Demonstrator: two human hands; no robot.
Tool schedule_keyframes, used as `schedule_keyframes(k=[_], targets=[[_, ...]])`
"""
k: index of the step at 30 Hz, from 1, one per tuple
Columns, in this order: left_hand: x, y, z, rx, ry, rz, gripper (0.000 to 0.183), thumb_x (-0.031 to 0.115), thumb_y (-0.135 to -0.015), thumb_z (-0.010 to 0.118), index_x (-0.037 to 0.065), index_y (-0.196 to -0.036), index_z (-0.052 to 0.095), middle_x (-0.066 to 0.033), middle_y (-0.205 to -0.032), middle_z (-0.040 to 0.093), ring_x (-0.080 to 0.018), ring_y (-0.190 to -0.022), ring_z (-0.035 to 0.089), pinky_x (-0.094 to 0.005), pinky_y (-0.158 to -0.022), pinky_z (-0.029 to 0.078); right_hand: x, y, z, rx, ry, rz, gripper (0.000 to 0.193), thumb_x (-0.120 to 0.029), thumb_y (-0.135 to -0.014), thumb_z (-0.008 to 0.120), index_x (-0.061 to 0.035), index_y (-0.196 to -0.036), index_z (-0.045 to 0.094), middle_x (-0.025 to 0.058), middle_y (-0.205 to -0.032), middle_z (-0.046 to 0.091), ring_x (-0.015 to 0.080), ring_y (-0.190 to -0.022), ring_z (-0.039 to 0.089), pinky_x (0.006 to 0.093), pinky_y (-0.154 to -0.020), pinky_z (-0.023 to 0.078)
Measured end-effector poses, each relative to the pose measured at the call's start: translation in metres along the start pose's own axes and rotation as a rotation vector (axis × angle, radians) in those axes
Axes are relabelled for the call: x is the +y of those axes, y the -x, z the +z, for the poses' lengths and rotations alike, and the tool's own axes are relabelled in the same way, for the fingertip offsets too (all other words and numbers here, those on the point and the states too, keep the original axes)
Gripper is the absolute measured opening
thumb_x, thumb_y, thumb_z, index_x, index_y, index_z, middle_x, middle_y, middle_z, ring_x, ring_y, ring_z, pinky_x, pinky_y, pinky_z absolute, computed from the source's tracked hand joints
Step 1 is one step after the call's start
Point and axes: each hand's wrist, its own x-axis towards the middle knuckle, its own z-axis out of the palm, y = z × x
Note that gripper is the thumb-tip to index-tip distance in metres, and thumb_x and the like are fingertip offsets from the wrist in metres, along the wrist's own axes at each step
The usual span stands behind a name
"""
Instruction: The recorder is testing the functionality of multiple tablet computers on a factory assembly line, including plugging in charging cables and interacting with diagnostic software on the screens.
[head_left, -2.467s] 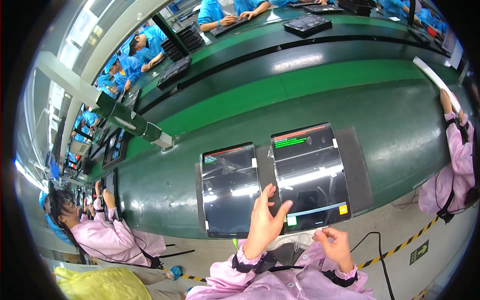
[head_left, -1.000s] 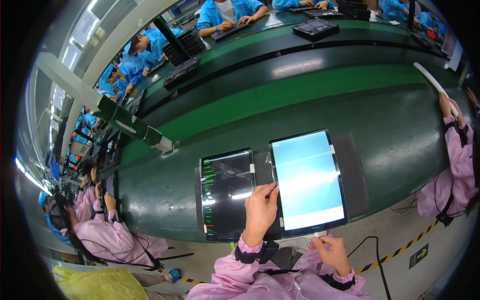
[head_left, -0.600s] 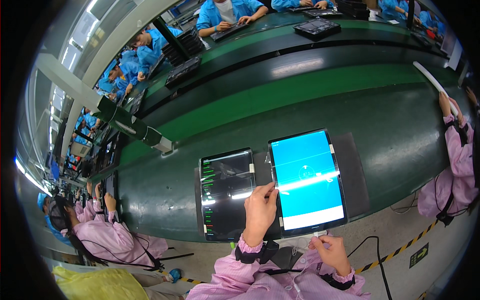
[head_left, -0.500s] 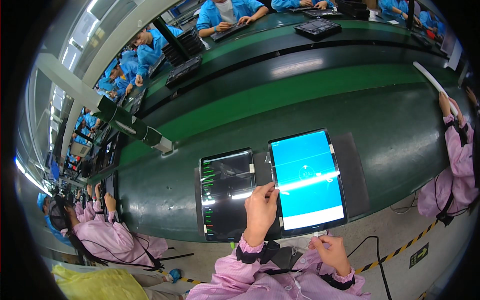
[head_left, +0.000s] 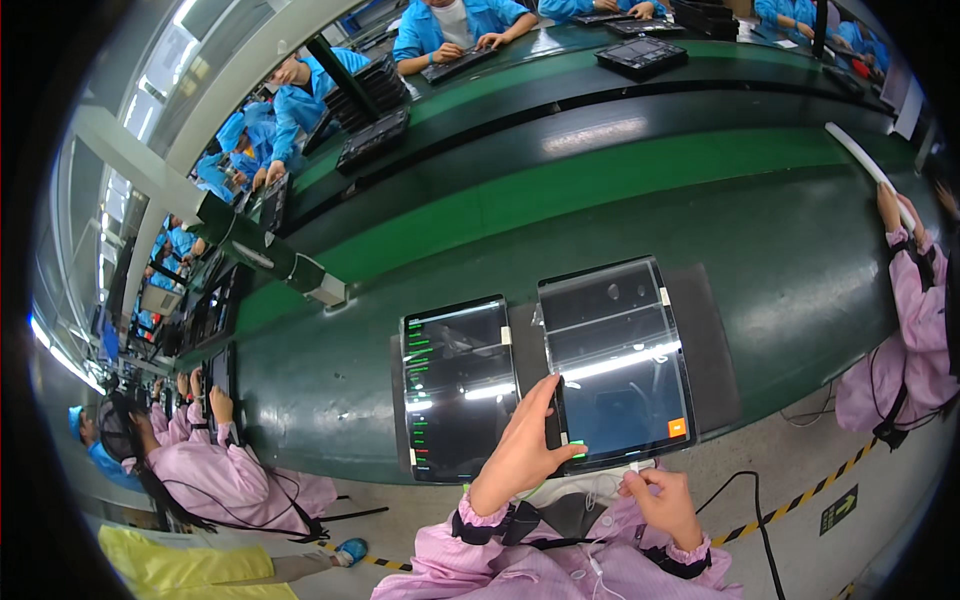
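Note:
In front of me a tablet [head_left: 625,370] lies on a dark mat, its screen now dark with a small green block at lower left and an orange one at lower right. My left hand [head_left: 522,440] spreads its thumb and fingers over the tablet's left edge; the thumb tip is at the green block. By the tablet's near edge my right hand [head_left: 665,508] pinches a white cable plug [head_left: 634,470], partly hidden by the fingers. A second tablet [head_left: 455,370], showing rows of green text on black, lies left of the first.
Both tablets lie on a dark green workbench [head_left: 790,280]. A grey post [head_left: 270,255] stands at the left. Co-workers in pink [head_left: 225,465] sit on either side; others in blue work across the line. A black cable [head_left: 765,540] hangs at the right.
The right tablet's screen went from bright blue to dark with green and orange blocks. My left hand opened from a pinch and its thumb came to the screen's lower left corner.

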Motion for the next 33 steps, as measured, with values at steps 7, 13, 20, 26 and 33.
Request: schedule_keyframes(k=[7, 13, 20, 26, 33], targets=[[0.015, 0.016, 0.011, -0.107, -0.236, 0.144, 0.112, 0.018, -0.058, 0.083, -0.008, -0.137, 0.009, -0.0345, -0.138, 0.014, -0.0450, -0.129, 0.023, -0.0422, -0.104, 0.030, 0.000, 0.000, -0.001, 0.013, -0.041, 0.007, 0.019, -0.012, -0.084, 0.060, 0.0029, -0.074, 0.066, 0.0088, -0.065, 0.066, 0.0116, -0.059, 0.063, 0.0242, -0.056, 0.049], [0.012, 0.024, 0.036, 0.060, -0.221, 0.120, 0.106, 0.011, -0.061, 0.079, -0.013, -0.135, 0.006, -0.0381, -0.137, 0.008, -0.0504, -0.129, 0.018, -0.0433, -0.104, 0.028, 0.007, 0.014, 0.002, -0.106, -0.123, 0.119, 0.019, -0.011, -0.085, 0.060, 0.0039, -0.074, 0.065, 0.0071, -0.062, 0.066, 0.0080, -0.057, 0.061, 0.0231, -0.053, 0.049], [0.009, 0.023, 0.042, 0.123, -0.255, 0.161, 0.103, 0.010, -0.062, 0.079, -0.011, -0.136, 0.009, -0.0366, -0.138, 0.009, -0.0493, -0.128, 0.022, -0.0419, -0.103, 0.030, 0.008, 0.020, 0.014, 0.010, -0.046, -0.051, 0.021, -0.011, -0.086, 0.057, 0.0025, -0.071, 0.064, 0.0072, -0.061, 0.065, 0.0100, -0.055, 0.061, 0.0244, -0.052, 0.048], [-0.005, 0.049, -0.021, 0.362, -0.199, 0.135, 0.100, 0.020, -0.060, 0.083, -0.004, -0.136, 0.023, -0.0258, -0.135, 0.033, -0.0351, -0.127, 0.034, -0.0381, -0.102, 0.033, -0.008, 0.006, 0.066, 0.084, 0.002, -0.318, 0.019, -0.015, -0.087, 0.057, 0.0016, -0.079, 0.050, 0.0146, -0.074, 0.066, 0.0239, -0.061, 0.064, 0.0320, -0.053, 0.049], [-0.070, 0.116, -0.096, 0.311, -0.323, -0.164, 0.126, 0.025, -0.050, 0.088, -0.004, -0.139, 0.003, -0.0276, -0.140, 0.025, -0.0349, -0.131, 0.027, -0.0377, -0.106, 0.026, -0.043, -0.010, 0.147, -0.375, 0.092, -0.360, 0.029, -0.021, -0.084, 0.061, -0.0017, -0.077, 0.041, 0.0164, -0.059, 0.053, 0.0340, -0.051, 0.056, 0.0390, -0.047, 0.043]])
